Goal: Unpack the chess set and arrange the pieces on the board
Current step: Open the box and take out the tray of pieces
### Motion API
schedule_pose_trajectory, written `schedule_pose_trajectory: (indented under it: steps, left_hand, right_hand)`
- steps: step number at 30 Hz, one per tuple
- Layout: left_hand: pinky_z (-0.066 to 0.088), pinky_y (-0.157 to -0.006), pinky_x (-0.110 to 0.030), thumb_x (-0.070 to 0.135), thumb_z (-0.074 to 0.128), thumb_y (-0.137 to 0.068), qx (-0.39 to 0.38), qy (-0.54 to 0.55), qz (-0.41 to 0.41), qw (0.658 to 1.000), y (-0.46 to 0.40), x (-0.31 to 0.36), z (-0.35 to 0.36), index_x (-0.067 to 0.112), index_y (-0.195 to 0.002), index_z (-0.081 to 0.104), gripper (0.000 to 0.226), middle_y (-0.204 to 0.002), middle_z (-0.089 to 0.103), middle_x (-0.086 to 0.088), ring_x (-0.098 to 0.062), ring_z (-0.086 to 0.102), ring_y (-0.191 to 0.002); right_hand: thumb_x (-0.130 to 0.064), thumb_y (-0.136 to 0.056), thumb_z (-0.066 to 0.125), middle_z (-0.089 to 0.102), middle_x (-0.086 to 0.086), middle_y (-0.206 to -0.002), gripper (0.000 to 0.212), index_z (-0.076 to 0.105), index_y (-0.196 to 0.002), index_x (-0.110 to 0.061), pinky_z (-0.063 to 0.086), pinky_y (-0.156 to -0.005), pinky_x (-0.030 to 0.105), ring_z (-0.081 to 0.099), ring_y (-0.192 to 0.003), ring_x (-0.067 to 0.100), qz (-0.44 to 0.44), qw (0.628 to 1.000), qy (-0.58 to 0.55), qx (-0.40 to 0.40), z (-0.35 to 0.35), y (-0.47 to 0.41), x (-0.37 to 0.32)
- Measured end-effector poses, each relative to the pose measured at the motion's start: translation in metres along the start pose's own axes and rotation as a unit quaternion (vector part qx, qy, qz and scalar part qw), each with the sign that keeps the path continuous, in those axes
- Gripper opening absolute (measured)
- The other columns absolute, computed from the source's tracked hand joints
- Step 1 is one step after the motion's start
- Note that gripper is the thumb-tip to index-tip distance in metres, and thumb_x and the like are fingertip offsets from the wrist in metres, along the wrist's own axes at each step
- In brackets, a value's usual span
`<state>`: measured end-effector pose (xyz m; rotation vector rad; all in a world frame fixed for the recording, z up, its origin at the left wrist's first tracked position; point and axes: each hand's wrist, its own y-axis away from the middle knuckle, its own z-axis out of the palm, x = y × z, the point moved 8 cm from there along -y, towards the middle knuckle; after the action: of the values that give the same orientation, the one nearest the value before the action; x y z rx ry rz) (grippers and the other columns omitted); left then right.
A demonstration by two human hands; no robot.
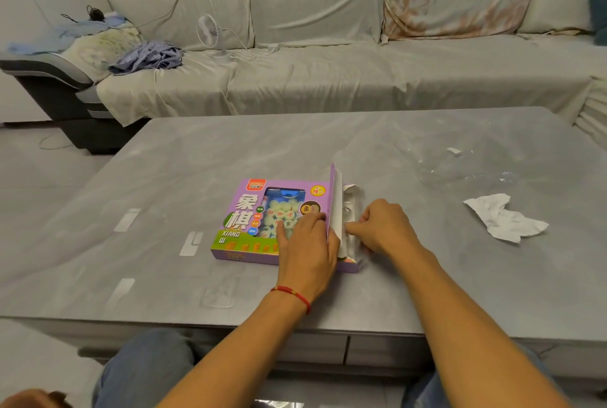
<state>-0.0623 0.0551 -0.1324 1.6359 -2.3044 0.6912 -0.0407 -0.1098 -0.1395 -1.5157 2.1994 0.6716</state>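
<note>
A purple xiangqi box (241, 225) lies flat on the grey table (230, 151), near its front edge. Pale round chess pieces (284, 212) show through the box's clear window. The flap (335, 207) at the box's right end stands open and upright. My left hand (305, 243) lies on the box's right part, fingers spread over the window, its thumb side against the flap. My right hand (381, 227) is at the open end, fingers curled and pinching something pale inside the opening; what it is I cannot make out.
Crumpled white paper (504, 220) lies on the table at the right, with clear plastic wrap (460, 167) behind it. A covered sofa (328, 72) runs along the far side, with a small fan (210, 33) and clothes (147, 57) on it. My knees are under the table's front edge.
</note>
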Motion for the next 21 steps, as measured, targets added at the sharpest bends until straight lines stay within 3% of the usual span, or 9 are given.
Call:
schedule_pose_trajectory:
  steps: [3,8,12,15,19,21]
  left_hand:
    - [0.020,-0.119,-0.052,0.037,0.021,-0.100,0.005,-0.013,0.005,1.000,-0.003,-0.012,-0.007,0.012,-0.125,0.056,0.050,-0.136,0.053,-0.001,-0.019,0.048,-0.127]
    - [0.013,-0.116,-0.062,0.044,0.012,-0.092,0.017,-0.051,0.006,0.999,-0.014,-0.050,-0.027,0.014,-0.127,0.056,0.064,-0.135,0.054,0.002,-0.017,0.046,-0.129]
    - [0.024,-0.109,-0.061,0.033,0.031,-0.101,-0.013,-0.099,-0.020,0.995,-0.034,-0.073,-0.033,0.017,-0.111,0.057,0.032,-0.117,0.058,-0.002,-0.024,0.049,-0.118]
    - [0.032,-0.101,-0.059,0.030,0.033,-0.102,-0.027,-0.120,-0.044,0.991,-0.048,-0.082,-0.040,0.019,-0.098,0.052,0.022,-0.106,0.059,-0.005,-0.028,0.051,-0.108]
    - [0.044,-0.088,-0.054,0.024,0.034,-0.101,-0.036,-0.082,-0.119,0.989,-0.073,-0.100,-0.056,0.016,-0.096,0.043,0.012,-0.099,0.059,-0.014,-0.038,0.054,-0.097]
    - [0.048,-0.082,-0.050,0.022,0.035,-0.102,-0.034,-0.063,-0.108,0.992,-0.090,-0.103,-0.059,0.012,-0.103,0.045,0.014,-0.102,0.062,-0.022,-0.041,0.056,-0.093]
  right_hand:
    - [-0.035,-0.065,0.071,0.056,0.008,-0.065,0.032,0.048,-0.059,-0.014,0.038,-0.050,0.027,0.057,-0.065,0.032,0.004,0.999,0.030,0.029,-0.017,0.002,0.013]
    - [-0.040,-0.062,0.067,0.066,0.009,-0.068,0.030,0.062,-0.066,-0.011,0.055,-0.062,0.031,0.065,-0.065,0.031,0.053,0.996,0.058,0.032,-0.047,0.007,0.056]
    - [-0.041,-0.062,0.066,0.067,0.010,-0.066,0.031,0.064,-0.063,-0.010,0.057,-0.064,0.035,0.065,-0.064,0.030,0.070,0.994,0.065,0.050,-0.064,0.012,0.084]
    - [-0.041,-0.070,0.070,0.065,0.010,-0.065,0.031,0.063,-0.063,-0.011,0.053,-0.060,0.032,0.063,-0.065,0.030,0.071,0.991,0.090,0.074,-0.072,0.016,0.095]
    - [-0.032,-0.078,0.067,0.060,0.011,-0.064,0.028,0.056,-0.063,-0.011,0.042,-0.054,0.031,0.059,-0.066,0.033,0.067,0.984,0.127,0.102,-0.083,0.021,0.105]
    - [-0.027,-0.082,0.063,0.057,0.011,-0.064,0.028,0.052,-0.062,-0.011,0.041,-0.055,0.033,0.057,-0.068,0.035,0.061,0.984,0.128,0.107,-0.086,0.025,0.106]
